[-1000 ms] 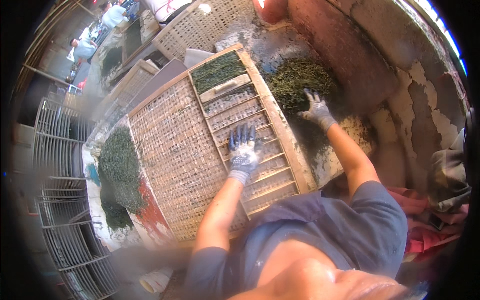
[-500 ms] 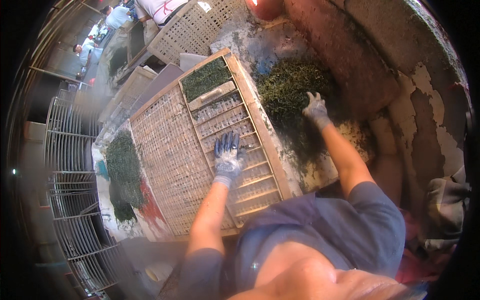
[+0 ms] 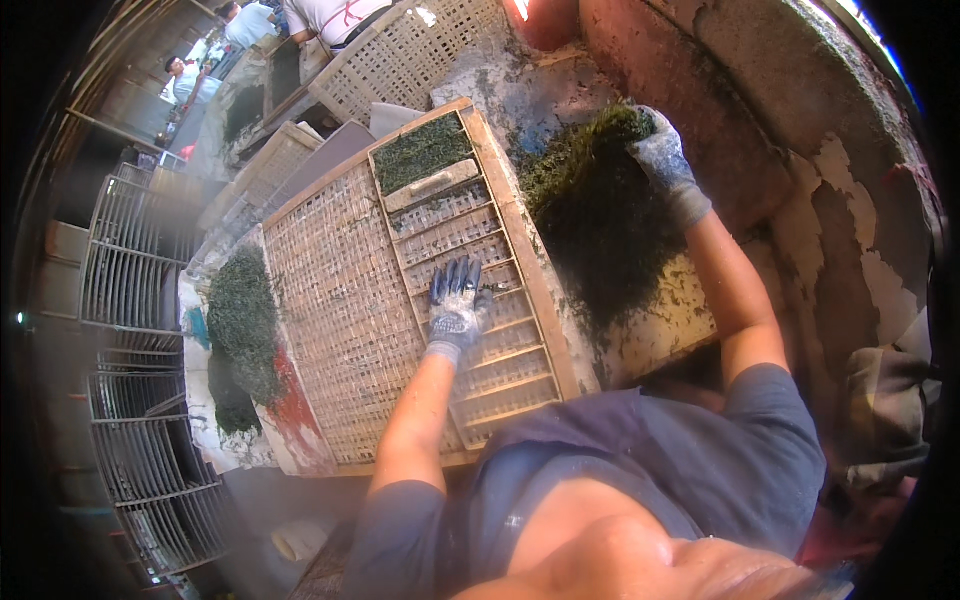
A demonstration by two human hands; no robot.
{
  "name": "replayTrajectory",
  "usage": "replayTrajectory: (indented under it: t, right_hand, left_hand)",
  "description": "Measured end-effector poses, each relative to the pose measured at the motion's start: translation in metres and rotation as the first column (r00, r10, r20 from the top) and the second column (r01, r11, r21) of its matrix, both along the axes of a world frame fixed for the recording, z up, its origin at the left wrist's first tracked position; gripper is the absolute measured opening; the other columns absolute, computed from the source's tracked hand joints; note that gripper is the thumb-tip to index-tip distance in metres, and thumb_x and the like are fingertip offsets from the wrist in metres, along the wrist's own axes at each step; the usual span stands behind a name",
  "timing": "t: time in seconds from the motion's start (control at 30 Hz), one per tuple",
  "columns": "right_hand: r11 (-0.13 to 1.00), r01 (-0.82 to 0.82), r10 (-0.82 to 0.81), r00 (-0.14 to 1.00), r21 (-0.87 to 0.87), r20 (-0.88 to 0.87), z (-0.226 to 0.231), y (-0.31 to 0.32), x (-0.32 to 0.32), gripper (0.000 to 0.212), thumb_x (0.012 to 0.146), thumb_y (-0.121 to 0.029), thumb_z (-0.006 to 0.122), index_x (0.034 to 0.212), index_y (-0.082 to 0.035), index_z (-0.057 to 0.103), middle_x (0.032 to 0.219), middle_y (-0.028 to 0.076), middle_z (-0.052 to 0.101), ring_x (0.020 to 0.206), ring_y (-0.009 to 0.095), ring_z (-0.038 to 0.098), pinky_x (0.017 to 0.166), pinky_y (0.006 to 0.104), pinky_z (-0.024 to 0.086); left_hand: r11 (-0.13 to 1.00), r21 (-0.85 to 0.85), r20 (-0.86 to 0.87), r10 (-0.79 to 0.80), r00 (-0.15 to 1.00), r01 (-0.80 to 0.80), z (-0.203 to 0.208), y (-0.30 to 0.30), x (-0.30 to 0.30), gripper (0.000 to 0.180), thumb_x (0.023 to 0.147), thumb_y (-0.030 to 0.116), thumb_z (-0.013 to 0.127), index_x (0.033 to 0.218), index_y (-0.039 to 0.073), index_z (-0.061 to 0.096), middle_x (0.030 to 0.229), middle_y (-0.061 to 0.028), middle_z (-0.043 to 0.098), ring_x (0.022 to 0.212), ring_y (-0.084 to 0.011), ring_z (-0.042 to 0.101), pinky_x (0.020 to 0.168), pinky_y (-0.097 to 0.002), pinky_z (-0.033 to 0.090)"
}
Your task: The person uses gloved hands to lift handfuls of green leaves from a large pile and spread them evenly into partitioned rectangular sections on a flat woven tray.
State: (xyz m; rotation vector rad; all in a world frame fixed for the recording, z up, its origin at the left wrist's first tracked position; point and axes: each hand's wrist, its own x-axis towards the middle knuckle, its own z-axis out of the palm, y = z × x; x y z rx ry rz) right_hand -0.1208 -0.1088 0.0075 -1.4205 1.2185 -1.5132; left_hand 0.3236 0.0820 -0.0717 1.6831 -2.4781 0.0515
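Note:
My gloved left hand (image 3: 458, 308) lies flat with fingers stretched on a narrow wooden frame (image 3: 506, 366) divided by crossbars. This frame rests on a wide woven lattice tray (image 3: 338, 325). Its far compartment holds a layer of dark green shreds (image 3: 425, 152), and a flat wooden block (image 3: 432, 186) lies just below that. To the right, my gloved right hand (image 3: 664, 158) is curled around the edge of a clump at the far right of a heap of dark green, seaweed-like shreds (image 3: 590, 215). Its fingertips are partly hidden in the shreds.
Another green heap (image 3: 243, 320) lies left of the tray. Metal racks (image 3: 150, 270) stand at the far left. A second lattice tray (image 3: 400, 62) leans at the back, near people (image 3: 330, 18) working. A worn reddish wall (image 3: 690, 120) borders the right.
My right hand has moved away and to the right and closed on the shreds, drawing a clump up at the heap's edge. My left hand stays on the frame.

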Motion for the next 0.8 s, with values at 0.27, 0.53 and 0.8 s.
replayTrajectory:
  t: [0.27, 0.53, 0.8]
  right_hand:
    - [0.989, -0.077, 0.067, 0.995, -0.127, -0.079, 0.186, 0.013, 0.012, 0.043, 0.084, 0.000, 0.079, 0.126, -0.006, 0.072, 0.113, 0.004, 0.077, 0.109, 0.018, 0.070, 0.097, 0.0321, 0.057]
    - [0.930, -0.070, -0.118, 0.872, -0.360, -0.476, 0.302, 0.020, 0.016, 0.033, 0.090, -0.015, 0.076, 0.121, -0.004, 0.071, 0.106, 0.010, 0.076, 0.091, 0.025, 0.074, 0.079, 0.0405, 0.062]
    - [0.958, -0.015, -0.157, 0.808, -0.285, -0.568, 0.363, 0.067, 0.041, 0.018, 0.089, -0.016, 0.076, 0.101, -0.003, 0.075, 0.096, 0.012, 0.077, 0.087, 0.020, 0.073, 0.077, 0.0379, 0.061]
  left_hand:
    - [0.998, 0.060, -0.025, 0.018, 1.000, -0.016, 0.011, 0.006, -0.002, 0.076, 0.098, 0.034, 0.062, 0.166, 0.015, 0.032, 0.170, -0.0152, 0.034, 0.157, -0.0389, 0.029, 0.131, -0.0546, 0.014]
    - [0.998, 0.052, 0.005, 0.037, 0.999, -0.037, 0.004, 0.003, -0.001, 0.074, 0.101, 0.038, 0.052, 0.168, 0.016, 0.028, 0.172, -0.0136, 0.031, 0.159, -0.0356, 0.027, 0.132, -0.0524, 0.014]
    - [0.994, 0.102, 0.062, 0.031, 0.998, -0.038, 0.022, 0.007, -0.007, 0.075, 0.103, 0.042, 0.047, 0.169, 0.016, 0.023, 0.175, -0.0126, 0.025, 0.162, -0.0334, 0.021, 0.133, -0.0505, 0.010]
